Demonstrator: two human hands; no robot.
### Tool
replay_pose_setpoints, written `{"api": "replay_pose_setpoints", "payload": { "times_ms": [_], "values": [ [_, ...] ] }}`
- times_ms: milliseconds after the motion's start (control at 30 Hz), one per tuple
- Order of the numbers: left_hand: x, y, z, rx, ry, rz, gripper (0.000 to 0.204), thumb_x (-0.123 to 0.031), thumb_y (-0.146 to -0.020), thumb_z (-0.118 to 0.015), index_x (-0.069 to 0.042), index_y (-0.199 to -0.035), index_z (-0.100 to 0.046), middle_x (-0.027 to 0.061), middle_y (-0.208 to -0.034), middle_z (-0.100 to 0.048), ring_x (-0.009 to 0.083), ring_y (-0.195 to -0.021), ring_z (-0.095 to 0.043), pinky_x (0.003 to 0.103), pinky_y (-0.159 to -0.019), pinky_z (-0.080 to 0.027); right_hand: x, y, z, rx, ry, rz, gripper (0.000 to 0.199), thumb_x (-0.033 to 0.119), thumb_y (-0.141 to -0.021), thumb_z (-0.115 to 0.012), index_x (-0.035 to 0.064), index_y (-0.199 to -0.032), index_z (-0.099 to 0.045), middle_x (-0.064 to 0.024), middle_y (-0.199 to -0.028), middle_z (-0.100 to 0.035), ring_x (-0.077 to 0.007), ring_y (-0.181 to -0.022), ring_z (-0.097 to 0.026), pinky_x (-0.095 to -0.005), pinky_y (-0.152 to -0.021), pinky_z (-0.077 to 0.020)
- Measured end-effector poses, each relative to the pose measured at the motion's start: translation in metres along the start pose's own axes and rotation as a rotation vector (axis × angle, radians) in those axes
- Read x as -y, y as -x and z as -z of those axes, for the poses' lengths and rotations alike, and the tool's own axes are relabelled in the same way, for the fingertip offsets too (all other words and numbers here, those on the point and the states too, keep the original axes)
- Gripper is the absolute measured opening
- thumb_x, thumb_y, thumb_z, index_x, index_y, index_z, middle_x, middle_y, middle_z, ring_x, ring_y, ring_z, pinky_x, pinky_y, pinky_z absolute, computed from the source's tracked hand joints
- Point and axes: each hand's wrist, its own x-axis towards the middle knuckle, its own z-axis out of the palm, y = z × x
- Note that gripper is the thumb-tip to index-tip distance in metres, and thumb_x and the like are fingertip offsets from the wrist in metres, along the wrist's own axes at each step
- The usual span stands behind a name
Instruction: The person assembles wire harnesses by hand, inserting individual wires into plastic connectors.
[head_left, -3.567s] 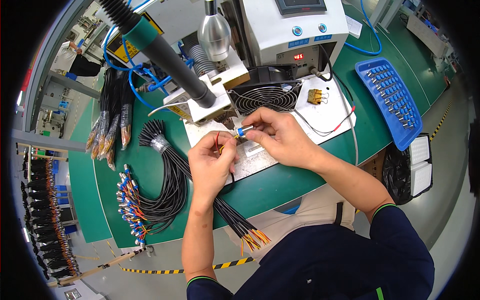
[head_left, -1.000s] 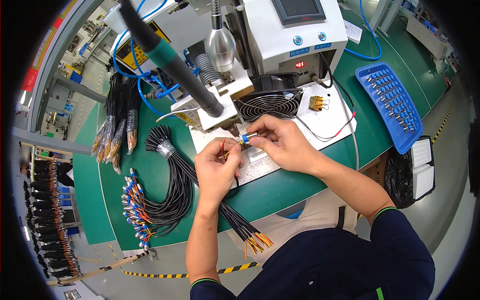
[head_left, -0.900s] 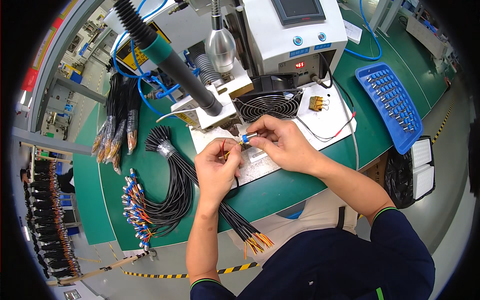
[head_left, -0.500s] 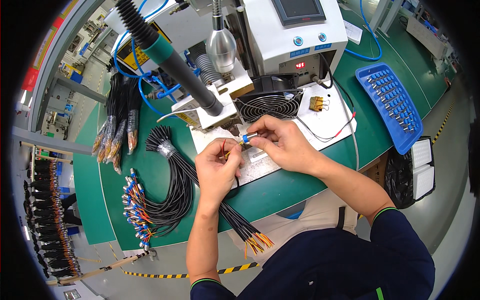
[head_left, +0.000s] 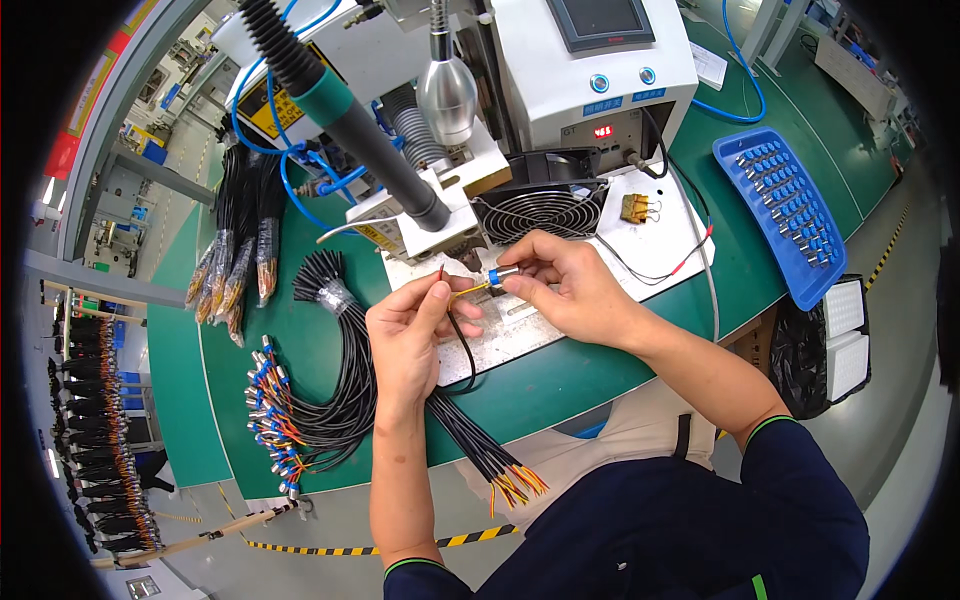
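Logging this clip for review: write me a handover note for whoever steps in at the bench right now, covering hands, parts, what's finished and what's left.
Left hand: pinches the stripped end of a black cable, its thin wires fanned out.
Right hand: holds a small blue-and-metal connector at the tip of the yellow wire.
Done: a bundle of black cables with connectors fitted lies left on the green mat.
Left: black cables with bare wire ends hang over the bench front; a blue tray of connectors sits at right.
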Motion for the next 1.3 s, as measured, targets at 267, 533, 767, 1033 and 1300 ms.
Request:
{"api": "replay_pose_setpoints", "payload": {
  "times_ms": [267,533,767,1033,1300],
  "values": [
    [-0.005,-0.003,0.014,0.041,0.288,0.132,0.024,-0.009,-0.109,-0.064,0.010,-0.121,-0.073,0.0282,-0.114,-0.077,0.0308,-0.089,-0.080,0.049,-0.079,-0.072,-0.002,0.001,0.002,0.011,-0.096,-0.022,0.021,0.005,-0.105,-0.072,-0.0049,-0.122,-0.065,-0.0075,-0.112,-0.070,-0.0103,-0.102,-0.067,-0.0269,-0.090,-0.0578],
    [0.002,-0.005,0.015,-0.008,0.186,0.101,0.009,-0.004,-0.106,-0.065,0.004,-0.103,-0.069,0.0220,-0.106,-0.076,0.0252,-0.078,-0.076,0.041,-0.070,-0.069,0.002,0.001,0.001,0.018,-0.055,-0.007,0.020,0.005,-0.105,-0.073,-0.0045,-0.120,-0.065,-0.0074,-0.111,-0.070,-0.0102,-0.101,-0.067,-0.0269,-0.087,-0.0585],
    [-0.006,-0.004,0.001,0.011,0.104,0.170,0.013,0.000,-0.103,-0.067,0.010,-0.110,-0.072,0.0176,-0.103,-0.076,0.0178,-0.067,-0.068,0.032,-0.062,-0.060,0.000,0.002,0.002,0.023,-0.028,0.003,0.019,0.006,-0.105,-0.072,-0.0044,-0.120,-0.066,-0.0078,-0.111,-0.070,-0.0104,-0.099,-0.067,-0.0262,-0.086,-0.0586],
    [0.001,-0.007,0.002,0.051,0.092,0.184,0.013,-0.001,-0.103,-0.069,0.010,-0.108,-0.074,0.0111,-0.095,-0.074,0.0121,-0.063,-0.060,0.027,-0.054,-0.046,0.002,0.000,0.001,0.024,-0.029,0.001,0.022,0.006,-0.105,-0.072,-0.0055,-0.123,-0.067,-0.0084,-0.112,-0.072,-0.0108,-0.101,-0.070,-0.0269,-0.086,-0.0586],
    [0.002,-0.011,-0.002,0.077,0.072,0.177,0.005,0.004,-0.098,-0.073,0.008,-0.100,-0.074,0.0073,-0.103,-0.072,0.0058,-0.061,-0.051,0.023,-0.053,-0.035,0.003,0.000,0.001,0.022,-0.009,-0.030,0.022,0.006,-0.105,-0.072,-0.0057,-0.124,-0.067,-0.0085,-0.110,-0.073,-0.0102,-0.099,-0.071,-0.0262,-0.085,-0.0577]
  ]
}}
